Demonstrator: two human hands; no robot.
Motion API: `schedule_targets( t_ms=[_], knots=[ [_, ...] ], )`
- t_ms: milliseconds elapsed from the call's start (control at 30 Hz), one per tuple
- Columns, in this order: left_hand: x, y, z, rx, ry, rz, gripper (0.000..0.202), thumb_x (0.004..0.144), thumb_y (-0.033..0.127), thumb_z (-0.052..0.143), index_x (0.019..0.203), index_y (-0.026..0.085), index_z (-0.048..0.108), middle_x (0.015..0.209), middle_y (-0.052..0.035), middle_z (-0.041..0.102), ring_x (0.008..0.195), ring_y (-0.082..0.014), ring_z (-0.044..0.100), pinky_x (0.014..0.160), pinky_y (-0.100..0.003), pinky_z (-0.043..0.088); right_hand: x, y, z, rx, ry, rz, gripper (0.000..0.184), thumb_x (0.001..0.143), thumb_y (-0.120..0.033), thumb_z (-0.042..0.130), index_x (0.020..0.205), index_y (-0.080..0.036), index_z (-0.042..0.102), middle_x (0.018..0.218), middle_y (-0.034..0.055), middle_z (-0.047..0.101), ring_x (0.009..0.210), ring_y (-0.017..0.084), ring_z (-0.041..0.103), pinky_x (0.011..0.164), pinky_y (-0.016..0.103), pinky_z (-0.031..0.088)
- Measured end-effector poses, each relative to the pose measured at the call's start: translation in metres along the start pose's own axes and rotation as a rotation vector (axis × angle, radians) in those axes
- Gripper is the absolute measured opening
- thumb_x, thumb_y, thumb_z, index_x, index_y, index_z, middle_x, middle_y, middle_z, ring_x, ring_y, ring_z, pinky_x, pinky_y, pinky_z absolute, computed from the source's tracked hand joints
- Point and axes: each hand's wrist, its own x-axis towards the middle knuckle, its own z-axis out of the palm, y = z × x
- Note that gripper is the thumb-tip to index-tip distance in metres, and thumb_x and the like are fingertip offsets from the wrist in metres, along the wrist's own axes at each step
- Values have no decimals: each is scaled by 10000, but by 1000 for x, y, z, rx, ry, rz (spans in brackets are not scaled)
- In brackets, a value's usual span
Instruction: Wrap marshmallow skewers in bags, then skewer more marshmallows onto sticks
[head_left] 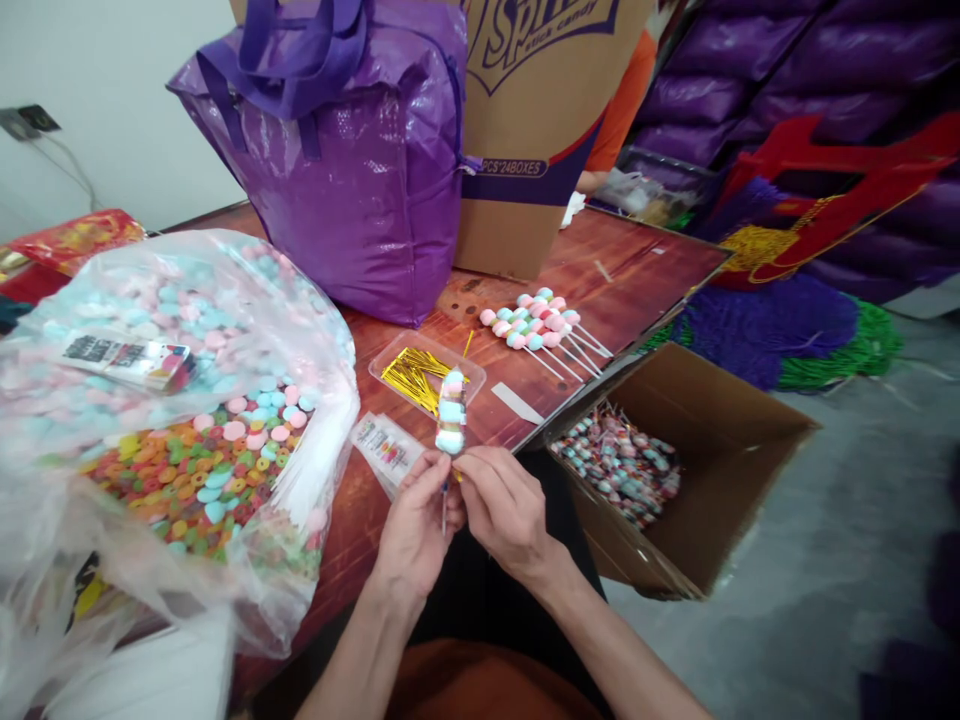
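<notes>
Both hands meet over the table edge (pixel 585 400). The left hand (pixel 415 525) and right hand (pixel 504 508) each pinch, fingers closed, the stick just below a wrapped candy skewer (pixel 451 412), held upright. Just behind it sits a clear tray (pixel 390 362) of gold ties (pixel 414 375); 1 open box (pixel 720 440) stands to the right.

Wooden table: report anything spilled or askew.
Nothing spilled. One gold twist tie pokes over the rim of the clear plastic tray, and the pastel marshmallow sticks lie near the edge of the wooden table.
</notes>
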Motion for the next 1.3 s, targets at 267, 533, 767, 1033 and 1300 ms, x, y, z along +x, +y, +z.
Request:
schedule_targets(
  t_ms=[267,533,767,1033,1300],
  knots=[
    [7,-6,12,-18,-144,71,397,553,356,934,816,159,712,807,-20,697,837,-182,675,799,-288,544,0,-17,-1,245,39,386,166,970,-112,472,855,-210,543,775,15,553,697,149,554,652,273,478],
    [-15,-2,13,312,-294,310,558,857,680,556,687,178,728,1099,-100,665,1102,-258,583,970,-348,468,13,-18,-41,239,37,479,146,979,-141,499,867,-217,555,777,-1,551,692,139,541,648,259,453],
    [-11,-25,13,365,-119,222,417,820,591,684,833,180,752,929,-68,703,964,-213,603,934,-334,446,4,-20,-47,249,43,401,171,949,-101,524,834,-206,595,759,11,575,672,143,558,631,268,464],
    [-10,-39,29,339,-209,245,322,760,455,795,899,166,765,806,-30,676,731,-134,572,722,-263,475,-28,-27,-56,407,146,773,170,953,-239,573,860,-213,713,703,3,636,562,129,562,521,227,477],
    [1,-25,6,928,-167,638,265,867,342,655,652,188,639,707,-11,623,697,-148,587,681,-268,465,-47,-30,-41,526,112,929,287,968,-341,568,749,-178,656,582,-25,536,483,92,475,460,204,386]
  ],
)
